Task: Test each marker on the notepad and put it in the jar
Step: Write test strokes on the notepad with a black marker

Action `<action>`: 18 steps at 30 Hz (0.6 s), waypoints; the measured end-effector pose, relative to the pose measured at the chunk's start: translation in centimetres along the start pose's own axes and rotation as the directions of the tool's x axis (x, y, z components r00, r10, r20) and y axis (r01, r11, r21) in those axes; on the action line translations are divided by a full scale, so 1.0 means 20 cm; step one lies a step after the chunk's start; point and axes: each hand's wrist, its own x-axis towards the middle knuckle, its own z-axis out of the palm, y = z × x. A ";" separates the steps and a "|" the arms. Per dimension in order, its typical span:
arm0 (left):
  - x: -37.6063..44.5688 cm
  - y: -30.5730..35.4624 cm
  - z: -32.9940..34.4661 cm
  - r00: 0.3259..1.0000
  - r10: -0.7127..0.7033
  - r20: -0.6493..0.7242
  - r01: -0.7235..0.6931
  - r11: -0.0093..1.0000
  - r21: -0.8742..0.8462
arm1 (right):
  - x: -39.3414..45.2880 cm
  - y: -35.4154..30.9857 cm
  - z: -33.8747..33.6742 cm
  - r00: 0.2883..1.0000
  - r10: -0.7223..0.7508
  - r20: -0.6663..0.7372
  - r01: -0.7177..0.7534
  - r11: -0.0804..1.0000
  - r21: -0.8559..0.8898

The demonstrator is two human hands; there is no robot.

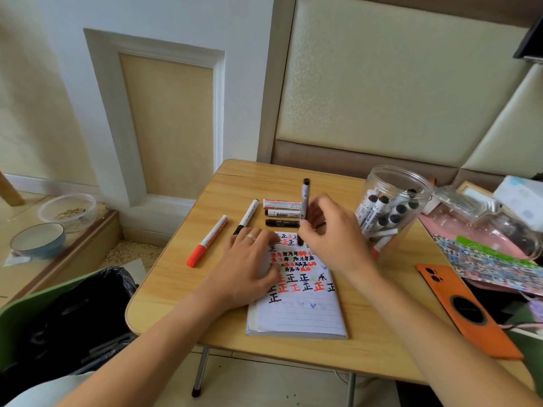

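Note:
A lined notepad [296,315] lies on the wooden table [382,342], its upper half covered in black and red test marks. My left hand [249,265] presses flat on the pad's left side. My right hand [332,233] grips a black marker [304,201] upright, its lower end at the pad's top edge. A clear plastic jar [390,207] with several markers inside lies on its side at the right. Loose on the table behind the pad are a red-capped marker [207,241], a black-capped white marker [246,216] and three short markers [280,213].
An orange phone [467,309] lies at the table's right edge, beside patterned paper and clear plastic bags [484,224]. A black-lined bin [73,315] stands at lower left. Bowls [38,239] sit on the floor to the left. A padded wall rises behind the table.

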 end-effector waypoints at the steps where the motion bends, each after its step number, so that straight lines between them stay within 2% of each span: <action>1: 0.00 0.01 0.00 1.000 0.020 -0.017 -0.020 1.000 -0.007 | -0.04 -0.01 0.00 0.998 0.057 0.007 -0.057 0.990 0.132; 2: -0.01 0.01 -0.01 0.999 0.042 -0.029 -0.042 0.999 -0.016 | -0.08 -0.01 0.00 0.993 0.116 0.038 -0.122 0.954 0.273; 4: -0.01 0.02 -0.01 0.996 0.085 -0.034 -0.086 0.996 -0.010 | -0.12 -0.01 0.00 0.964 0.225 0.143 -0.267 0.814 0.516; 6: -0.02 0.02 -0.02 0.993 0.112 -0.021 -0.112 0.994 0.002 | -0.14 0.00 -0.02 0.932 0.287 0.222 -0.362 0.671 0.647; 8: -0.01 0.02 -0.02 0.994 0.111 -0.012 -0.111 0.994 -0.018 | -0.15 0.02 -0.04 0.921 0.291 0.258 -0.386 0.606 0.695; 13: -0.02 0.03 -0.03 0.995 0.102 0.006 -0.102 0.994 -0.042 | -0.18 0.08 -0.11 0.924 0.328 0.196 -0.371 0.645 0.668; 16: -0.03 0.02 -0.03 0.993 0.114 0.028 -0.112 0.992 -0.066 | -0.19 0.09 -0.13 0.910 0.348 0.224 -0.404 0.630 0.663; 18: -0.03 0.02 -0.03 0.991 0.127 0.032 -0.124 0.990 -0.073 | -0.19 0.11 -0.13 0.915 0.328 0.236 -0.402 0.682 0.611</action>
